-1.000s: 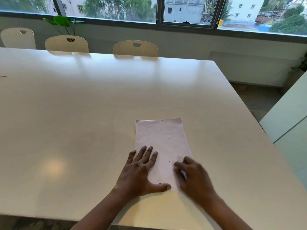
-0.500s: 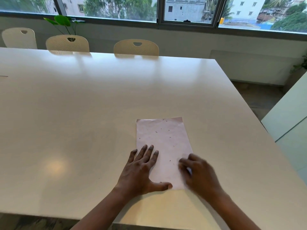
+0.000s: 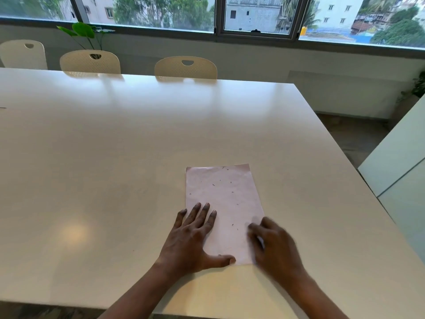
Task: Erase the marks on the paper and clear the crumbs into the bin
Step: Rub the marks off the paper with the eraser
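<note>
Pale pink paper [image 3: 226,203], flat on the white table [image 3: 115,169], close to the near edge and right of centre, short side toward the person. Carries small dark crumbs [image 3: 213,184] scattered over its surface, most in the far half, a few near the hands. Left hand [image 3: 190,240] on the paper's near left corner: lies open, palm down, fingers straight and spread, thumb stretched along the near edge. Right hand [image 3: 276,247] at the near right edge, blurred: fingers curled round a small whitish piece [image 3: 259,241], too smeared to name. Beyond the table's far side, three cream chairs [image 3: 185,67], a green plant [image 3: 84,31] and a wide window [image 3: 253,14] with buildings and trees outside.
</note>
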Available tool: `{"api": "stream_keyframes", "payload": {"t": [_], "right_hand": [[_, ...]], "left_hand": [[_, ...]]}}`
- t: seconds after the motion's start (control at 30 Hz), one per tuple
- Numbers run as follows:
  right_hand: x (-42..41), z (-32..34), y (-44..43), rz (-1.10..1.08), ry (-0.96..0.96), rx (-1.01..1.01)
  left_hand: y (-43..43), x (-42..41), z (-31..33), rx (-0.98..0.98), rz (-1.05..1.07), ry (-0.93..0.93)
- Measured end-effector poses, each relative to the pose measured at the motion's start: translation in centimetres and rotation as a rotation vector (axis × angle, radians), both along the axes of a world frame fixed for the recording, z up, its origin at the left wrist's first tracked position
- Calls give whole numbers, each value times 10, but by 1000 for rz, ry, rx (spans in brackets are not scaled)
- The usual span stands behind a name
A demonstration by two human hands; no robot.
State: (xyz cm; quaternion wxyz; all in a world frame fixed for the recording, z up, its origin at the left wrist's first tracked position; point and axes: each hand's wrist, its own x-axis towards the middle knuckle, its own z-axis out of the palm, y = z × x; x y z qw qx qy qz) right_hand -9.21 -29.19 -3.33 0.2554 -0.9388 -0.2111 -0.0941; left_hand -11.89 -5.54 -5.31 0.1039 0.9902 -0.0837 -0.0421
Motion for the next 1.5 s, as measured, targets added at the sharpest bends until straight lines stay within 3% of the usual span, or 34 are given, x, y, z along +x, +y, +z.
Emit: {"api": "stream_keyframes", "payload": {"t": [0.1, 0.23, 0.3, 0.43, 0.6, 0.77, 0.93, 1.1, 1.27, 1.43, 1.5], "right_hand": [[-21, 2, 8, 210, 74, -13], [12, 0, -17, -79, -13, -21], [7, -1, -15, -115, -30, -28], [-26, 0, 3, 151, 34, -50], [5, 1, -16, -118, -49, -73], [-32, 2, 4, 182, 27, -63], [1, 1, -16, -138, -36, -61], [-31, -2, 17, 202, 74, -42], [3, 2, 0, -37, 3, -95], [-24, 2, 35, 229, 147, -65], [-12, 3, 30, 198, 122, -87]], "left_hand": [[0, 1, 0, 5, -7, 5], [0, 0, -1, 14, 0, 1], [-1, 0, -1, 13, 3, -1], [-1, 1, 0, 13, 2, -5], [0, -1, -2, 1, 3, -20], [-1, 0, 0, -11, 4, -27], [0, -1, -1, 13, 3, -10], [-2, 1, -2, -20, 4, -43], [0, 0, 0, 13, -3, -7], [0, 1, -4, 7, -19, -13], [0, 1, -3, 7, -19, -7]]}}
